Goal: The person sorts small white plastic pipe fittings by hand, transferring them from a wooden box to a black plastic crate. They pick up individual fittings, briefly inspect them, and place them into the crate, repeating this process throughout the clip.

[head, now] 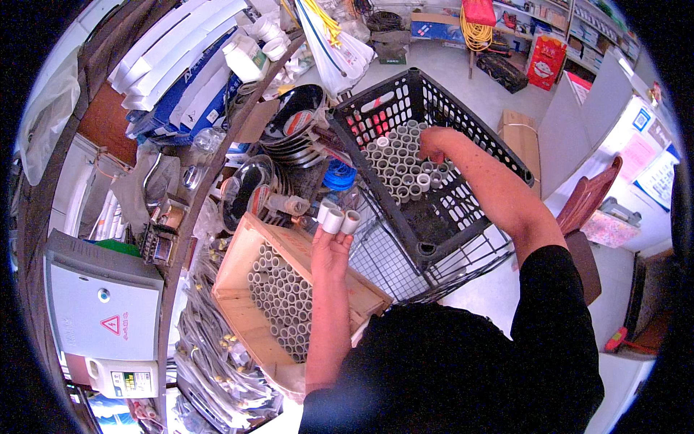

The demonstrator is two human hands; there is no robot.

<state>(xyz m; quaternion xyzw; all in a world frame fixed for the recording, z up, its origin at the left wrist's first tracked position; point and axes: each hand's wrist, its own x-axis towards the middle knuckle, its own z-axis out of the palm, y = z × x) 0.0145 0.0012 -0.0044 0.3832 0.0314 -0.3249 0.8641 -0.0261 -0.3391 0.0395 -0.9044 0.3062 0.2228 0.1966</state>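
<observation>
My left hand (332, 249) is raised above the side of a wooden box (238, 314), holding several short white plastic pipe couplings (333, 221) in its fingertips. Inside that box, many like couplings (279, 293) stand packed with their round ends showing. My right hand (436, 145) reaches into a black plastic crate (466, 238), fingers bent down among upright white couplings (401, 157) grouped at one end. Its fingertips are partly hidden, so whether they grip a coupling cannot be told. Part of the crate's dark floor shows beside the group.
A wire basket (379, 260) lies under the crate. Black pans (295, 116) are stacked to the left, near a coil of blue cable (340, 174). A grey metal electrical box (103, 304) stands far left, a wooden chair (591, 190) at right.
</observation>
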